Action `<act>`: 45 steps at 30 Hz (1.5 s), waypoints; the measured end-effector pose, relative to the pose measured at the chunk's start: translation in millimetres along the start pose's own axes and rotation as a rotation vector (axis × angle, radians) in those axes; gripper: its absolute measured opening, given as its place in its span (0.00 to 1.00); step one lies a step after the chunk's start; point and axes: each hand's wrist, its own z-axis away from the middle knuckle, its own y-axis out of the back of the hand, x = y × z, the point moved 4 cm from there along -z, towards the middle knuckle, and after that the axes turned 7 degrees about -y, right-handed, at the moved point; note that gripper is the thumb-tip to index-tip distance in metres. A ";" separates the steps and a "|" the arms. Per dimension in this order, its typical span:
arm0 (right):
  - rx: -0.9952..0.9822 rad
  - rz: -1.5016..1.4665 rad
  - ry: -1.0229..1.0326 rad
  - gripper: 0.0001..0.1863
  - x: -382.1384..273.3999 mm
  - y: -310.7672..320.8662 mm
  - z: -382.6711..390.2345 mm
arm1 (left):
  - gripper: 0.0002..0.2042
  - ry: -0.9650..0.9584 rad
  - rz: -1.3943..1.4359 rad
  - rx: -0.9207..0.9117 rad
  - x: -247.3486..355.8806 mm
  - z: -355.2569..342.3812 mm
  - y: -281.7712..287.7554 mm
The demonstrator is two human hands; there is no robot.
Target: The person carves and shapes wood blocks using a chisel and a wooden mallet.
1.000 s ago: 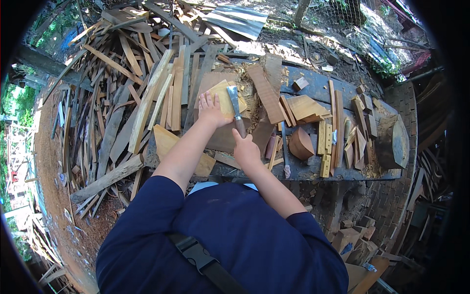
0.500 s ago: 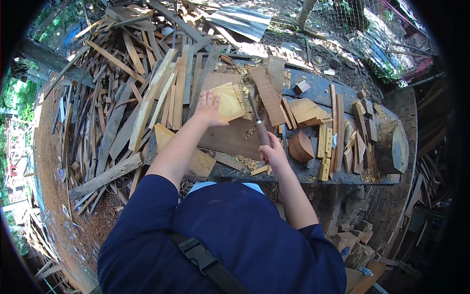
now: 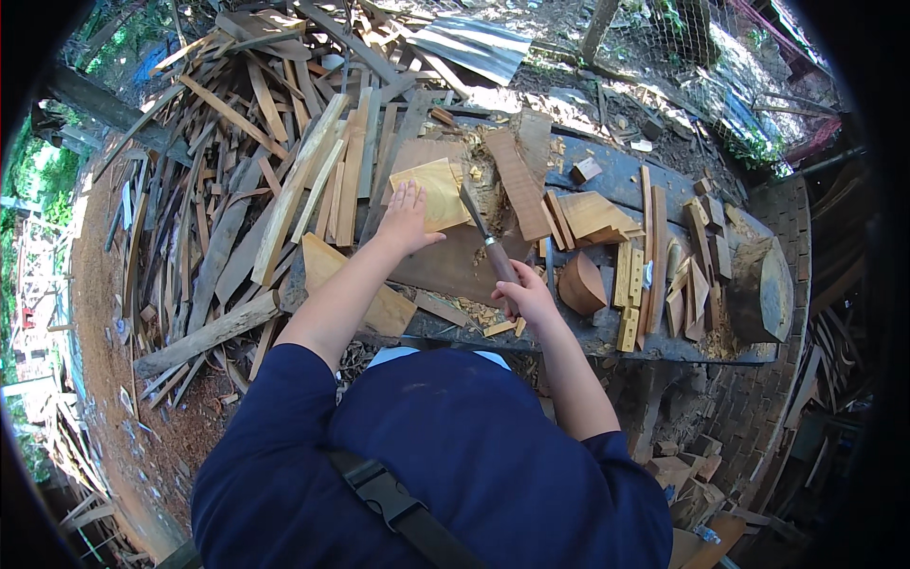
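A squarish piece of pale yellow wood point(image 3: 441, 190) lies on a brown board point(image 3: 438, 266) on the workbench. My left hand point(image 3: 406, 223) rests flat on its left side, fingers stretched out. My right hand point(image 3: 529, 296) is closed round the dark wooden handle of a chisel point(image 3: 500, 261). The chisel's long metal blade points away and to the left, its tip by the right edge of the yellow piece. Whether the tip touches the wood, I cannot tell. Chips and shavings point(image 3: 488, 180) lie scattered just past the blade.
A big heap of planks and offcuts point(image 3: 218, 142) fills the left side. A brown plank point(image 3: 518, 180) lies right of the chisel. Beyond it are a rounded brown block point(image 3: 582, 284), yellow notched strips point(image 3: 628, 294) and a log section point(image 3: 761, 287) at the bench's right end.
The chisel has swung left, bringing its blade tip closer to the right edge of the yellow wood. My left hand stays flat on the piece.
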 end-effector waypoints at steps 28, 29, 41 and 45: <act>0.369 0.232 0.508 0.24 -93.9 38.1 -35.1 | 0.14 -0.265 1.103 0.547 31.2 1.4 79.6; 0.400 0.312 0.515 0.26 -89.3 56.8 -52.2 | 0.13 -0.196 1.222 0.505 25.0 -6.5 79.7; 0.617 1.088 0.084 0.51 -53.5 60.3 -100.8 | 0.13 -0.164 1.394 0.407 8.5 -31.1 92.2; 0.560 1.148 -0.034 0.54 -68.7 39.0 -98.3 | 0.12 -0.129 1.310 0.437 2.4 -29.2 88.4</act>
